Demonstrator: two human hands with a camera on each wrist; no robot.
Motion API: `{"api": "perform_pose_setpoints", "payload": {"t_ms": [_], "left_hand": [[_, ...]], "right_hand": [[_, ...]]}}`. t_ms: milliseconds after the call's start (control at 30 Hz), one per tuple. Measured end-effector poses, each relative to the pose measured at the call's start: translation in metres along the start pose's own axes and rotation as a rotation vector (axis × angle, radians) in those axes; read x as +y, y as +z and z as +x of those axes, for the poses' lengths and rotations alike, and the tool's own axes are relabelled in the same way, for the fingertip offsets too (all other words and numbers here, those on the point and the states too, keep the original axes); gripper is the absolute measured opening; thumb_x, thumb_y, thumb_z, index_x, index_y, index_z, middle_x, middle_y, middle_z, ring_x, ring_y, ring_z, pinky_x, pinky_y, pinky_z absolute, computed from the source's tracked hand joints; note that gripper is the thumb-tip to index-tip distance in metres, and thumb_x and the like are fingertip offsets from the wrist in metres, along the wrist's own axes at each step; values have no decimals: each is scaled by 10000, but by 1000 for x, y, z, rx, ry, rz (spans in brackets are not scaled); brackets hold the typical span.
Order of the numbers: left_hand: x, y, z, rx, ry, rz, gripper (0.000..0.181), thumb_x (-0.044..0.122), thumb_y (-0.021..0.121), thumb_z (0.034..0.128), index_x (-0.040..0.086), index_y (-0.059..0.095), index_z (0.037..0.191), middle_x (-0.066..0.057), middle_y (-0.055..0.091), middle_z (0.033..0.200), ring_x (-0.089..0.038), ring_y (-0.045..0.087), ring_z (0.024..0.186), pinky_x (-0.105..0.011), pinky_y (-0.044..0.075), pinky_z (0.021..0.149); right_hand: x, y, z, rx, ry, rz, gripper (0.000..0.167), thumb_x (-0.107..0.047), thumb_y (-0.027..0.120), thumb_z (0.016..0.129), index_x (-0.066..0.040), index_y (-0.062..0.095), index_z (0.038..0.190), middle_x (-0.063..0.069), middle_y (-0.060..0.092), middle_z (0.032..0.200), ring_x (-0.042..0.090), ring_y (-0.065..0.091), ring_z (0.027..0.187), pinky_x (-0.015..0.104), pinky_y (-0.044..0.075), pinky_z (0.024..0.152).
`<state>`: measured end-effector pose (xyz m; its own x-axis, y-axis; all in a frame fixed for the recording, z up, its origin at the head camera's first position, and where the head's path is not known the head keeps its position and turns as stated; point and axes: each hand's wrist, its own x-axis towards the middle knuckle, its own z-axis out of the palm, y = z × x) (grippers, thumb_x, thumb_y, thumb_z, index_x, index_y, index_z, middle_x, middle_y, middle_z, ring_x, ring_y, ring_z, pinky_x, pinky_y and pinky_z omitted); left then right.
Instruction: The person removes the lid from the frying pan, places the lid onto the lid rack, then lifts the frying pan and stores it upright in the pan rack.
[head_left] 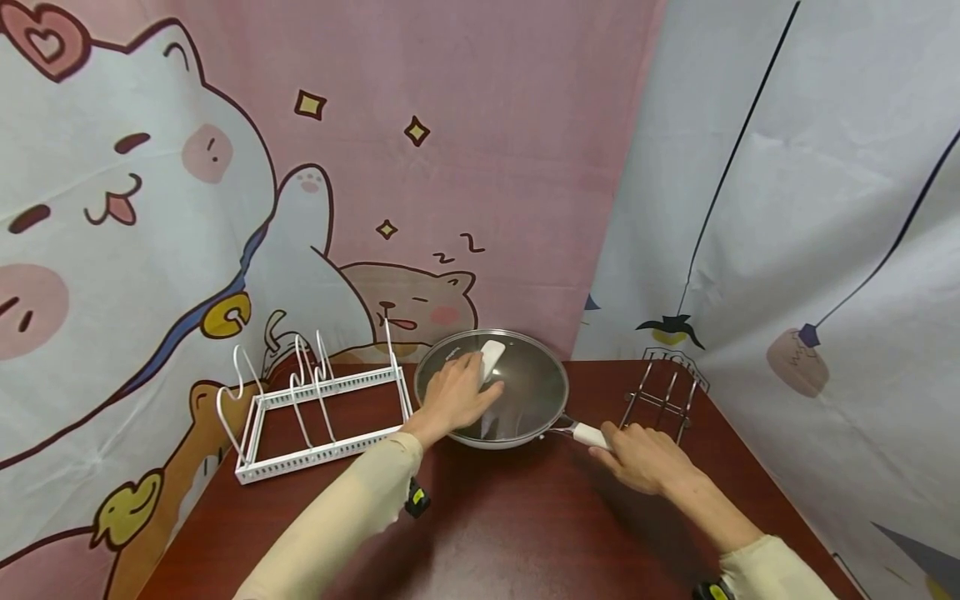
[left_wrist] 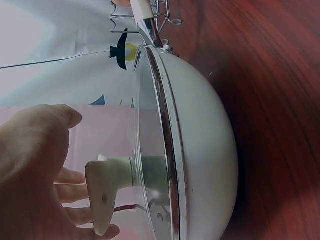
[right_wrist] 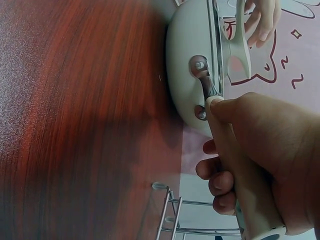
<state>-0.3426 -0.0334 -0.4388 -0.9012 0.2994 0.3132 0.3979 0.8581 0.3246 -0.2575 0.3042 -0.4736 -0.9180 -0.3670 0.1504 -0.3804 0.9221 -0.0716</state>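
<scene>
A white wok (left_wrist: 210, 135) with a glass lid (head_left: 528, 379) on it stands on the table. The lid has a white knob (left_wrist: 102, 195), long and flat in shape. Close to that knob is my left hand (head_left: 455, 392), its thumb held apart and its fingers reaching past the knob's far side; whether they touch it is hard to see. My right hand (head_left: 647, 457) grips the wok's pale handle (right_wrist: 245, 185), fingers curled round it and thumb lying along the top near the wok's body.
To the left of the wok stands a white rack (head_left: 322, 450) with several upright wire dividers. A metal wire rack (head_left: 660, 400) is at the back right, beyond my right hand. Cartoon-printed cloth (head_left: 510, 167) hangs behind the dark red wooden table (head_left: 517, 533).
</scene>
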Motion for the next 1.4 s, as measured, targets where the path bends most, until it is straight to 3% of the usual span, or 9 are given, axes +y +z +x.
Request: {"api": "perform_pose_setpoints", "payload": {"t_ms": [167,333,633,1033,1400], "left_hand": [[3,2,5,-14,-35,16,737,552,639,1065,50,558,1598,-169,713,1489,-430,710,1334,-577,616,1080],[5,2,10,-31,-71,17,733,539,653,1048,39,563,1576,-184,692,1485,-441,685,1326,-591,612,1069],[5,5,16,-18,-136,21,566,499,677,987,28,627,1297,-165,708,1218,-384,694,1124,-546,621,905],[0,14,18,-45,-201,-42,592,465,689,983,12,616,1358,-165,684,1213,-356,713,1020,-535,635,862],[2,18,20,-49,-232,3,612,435,669,999,-25,609,1398,-196,720,1224,-442,765,1079,-566,636,877]], "right_hand": [[0,0,0,-5,11,7,318,-459,714,1095,-167,606,1032,-9,594,724,142,559,592,390,430,510],[-1,0,0,-6,15,6,312,-453,711,1097,-167,607,1029,-14,577,717,138,541,591,389,427,513],[-2,1,-1,-14,14,14,294,-428,717,1096,-167,602,1024,-14,569,708,135,533,583,377,421,507],[0,1,-1,-21,16,-2,300,-443,706,1103,-162,612,1058,7,598,733,148,556,596,393,435,511],[-1,0,1,-20,9,1,293,-425,712,1101,-159,603,1039,6,584,725,152,556,596,394,433,510]]}}
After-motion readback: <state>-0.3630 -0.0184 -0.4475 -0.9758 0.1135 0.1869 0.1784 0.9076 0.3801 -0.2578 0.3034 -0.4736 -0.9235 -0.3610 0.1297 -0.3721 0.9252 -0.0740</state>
